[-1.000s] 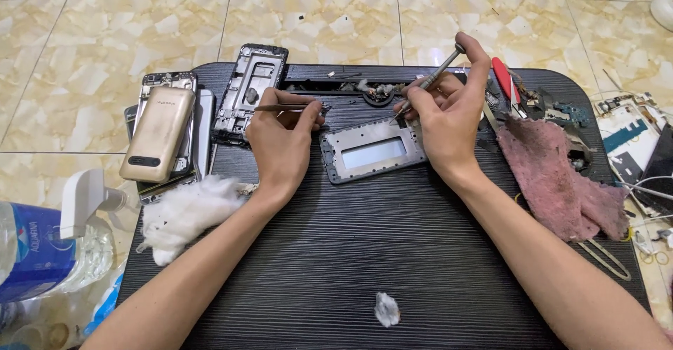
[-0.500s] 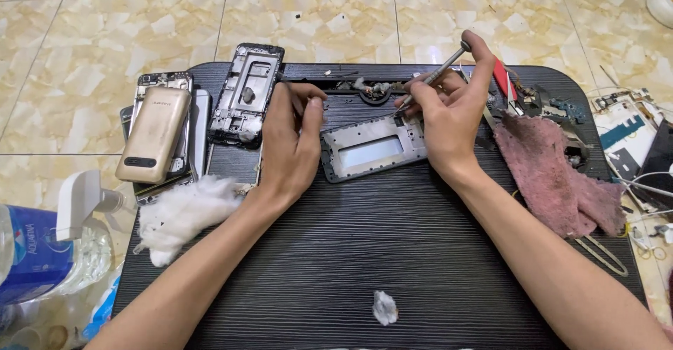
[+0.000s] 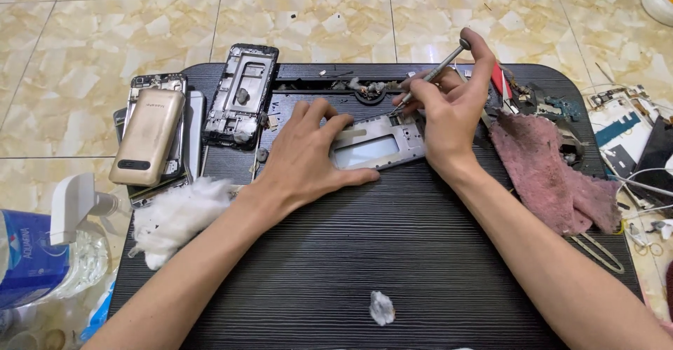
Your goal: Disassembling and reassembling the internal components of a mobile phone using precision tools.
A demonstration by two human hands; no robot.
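Plastic bottle with a blue label (image 3: 28,262) lies at the far left on the tiled floor, a white pump nozzle (image 3: 73,203) beside it. Next comes a tuft of white cotton wool (image 3: 175,217) at the left edge of the black ribbed table (image 3: 336,266). Above it, a gold phone back cover (image 3: 147,136) rests on a stack of phone parts, and a dark phone chassis (image 3: 242,98) lies just to its right.

The left hand (image 3: 305,161) lies flat and open, its fingers spread, pressing down on the left end of the silver metal phone frame (image 3: 382,143), which sits near the middle of the table's far half. The right hand (image 3: 452,108) is closed around a thin metal screwdriver (image 3: 434,73), pinched between thumb and fingers with the index fingertip on its top; the tip meets the frame's upper right corner.

A small scrap of cotton (image 3: 382,308) lies near the table's front edge. Further right, a pink worn cloth (image 3: 543,175) is spread out, with circuit boards and cables (image 3: 624,133) beyond it.
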